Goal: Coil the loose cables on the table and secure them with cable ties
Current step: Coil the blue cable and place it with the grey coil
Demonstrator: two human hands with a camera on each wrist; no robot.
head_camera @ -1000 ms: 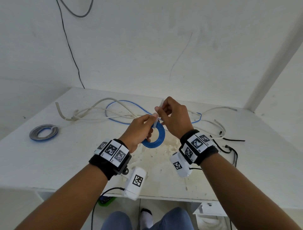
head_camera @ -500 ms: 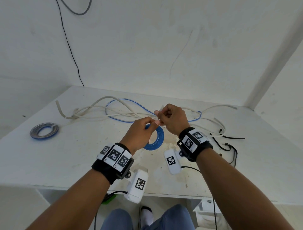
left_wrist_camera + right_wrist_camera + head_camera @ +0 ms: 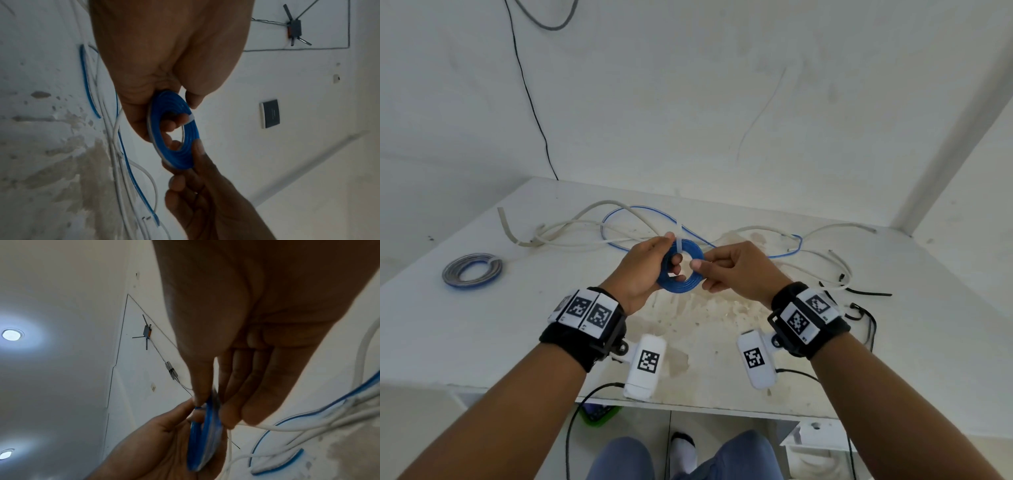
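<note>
A small blue cable coil [image 3: 681,270] [image 3: 174,134] [image 3: 205,434] is held above the table between both hands. My left hand [image 3: 650,267] grips its left side, fingers through the hole and thumb on top. A white cable tie [image 3: 678,245] [image 3: 190,119] wraps the coil's top, its tail sticking up. My right hand [image 3: 722,270] pinches the coil's right rim between thumb and fingers. Loose white cables [image 3: 571,233] and a loose blue cable [image 3: 633,212] lie tangled on the table behind the hands.
A grey and blue coiled cable [image 3: 471,270] lies at the table's left. Thin black cables [image 3: 859,301] lie at the right. The white table [image 3: 482,342] has a stained patch in front; its front edge is near my wrists. Walls close in behind and to the right.
Both hands have shifted from pulling the tie at the coil's top to holding the coil by its sides. The coil is now turned flatter toward me, with the tie around it.
</note>
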